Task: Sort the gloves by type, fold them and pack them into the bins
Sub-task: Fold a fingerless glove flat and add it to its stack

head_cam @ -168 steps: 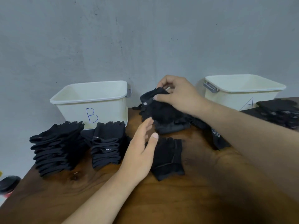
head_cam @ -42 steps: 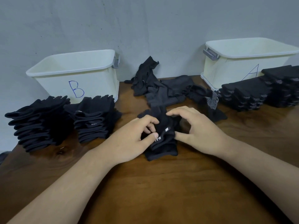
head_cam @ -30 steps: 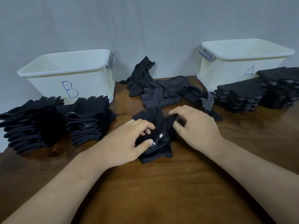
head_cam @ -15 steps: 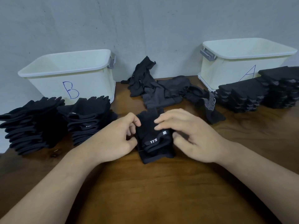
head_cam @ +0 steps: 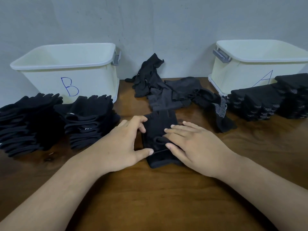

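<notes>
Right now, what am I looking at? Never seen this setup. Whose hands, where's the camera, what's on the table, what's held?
No machine here: these are a person's two bare hands, filmed by one camera worn on their head, looking forward and down. On the wooden table stand two white bins, bin B at left and bin A at right. Before bin B lie stacks of folded plain black gloves; before bin A, stacks of dotted black gloves. Between the bins lies a loose heap of gloves. In the middle, the left hand grips the edge of a folded black glove while the right hand presses flat on it.
</notes>
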{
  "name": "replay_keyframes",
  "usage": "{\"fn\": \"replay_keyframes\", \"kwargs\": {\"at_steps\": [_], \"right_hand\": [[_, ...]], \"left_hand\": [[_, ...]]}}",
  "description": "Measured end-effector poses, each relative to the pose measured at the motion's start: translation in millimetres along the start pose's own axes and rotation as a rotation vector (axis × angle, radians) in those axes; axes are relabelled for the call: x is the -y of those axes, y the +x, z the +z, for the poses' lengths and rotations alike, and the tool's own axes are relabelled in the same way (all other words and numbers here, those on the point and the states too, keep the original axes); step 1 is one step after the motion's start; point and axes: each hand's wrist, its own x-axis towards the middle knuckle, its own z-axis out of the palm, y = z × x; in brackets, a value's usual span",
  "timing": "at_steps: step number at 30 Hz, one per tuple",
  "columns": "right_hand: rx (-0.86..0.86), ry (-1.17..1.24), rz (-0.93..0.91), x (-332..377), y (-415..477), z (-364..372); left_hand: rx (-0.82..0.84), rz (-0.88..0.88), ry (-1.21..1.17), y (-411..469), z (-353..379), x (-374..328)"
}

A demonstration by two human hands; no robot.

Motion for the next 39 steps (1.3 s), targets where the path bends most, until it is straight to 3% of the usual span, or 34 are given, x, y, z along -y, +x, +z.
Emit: {"fn": "replay_keyframes", "kwargs": {"at_steps": [6,11,21,26,30,33,35,37,39], "right_hand": [[-0.179,0.029,0.0,-1,4,-8],[-0.026,0.022,-0.148,-8,-2,-15],[0.122,0.138,-0.128,-13,-3,-12],[0.101,0.15,-0.118,-15,0,-5],[0.093,0.178,-0.116,-14,0,-2],[0.127,0.247,-0.118,-15,-2,-1],[0.072,0.434,-0.075,-18,-4,-4],[-0.142,0.651,0.016,-24,-4,-7],[-0.388,0.723,0.147,-31,-3,-9]], "left_hand": [[-0.059,-0.021,-0.053,6,10,-5],[-0.061,-0.024,-0.089,8,12,0],[-0.053,0.033,-0.112,6,10,6],[-0.113,0.056,-0.082,4,12,3],[-0.139,0.223,-0.023,2,9,1],[-0.067,0.335,0.005,1,8,3],[-0.021,0.322,-0.045,1,7,3],[-0.008,0.298,-0.08,2,6,3],[0.012,0.264,-0.125,0,4,2]]}}
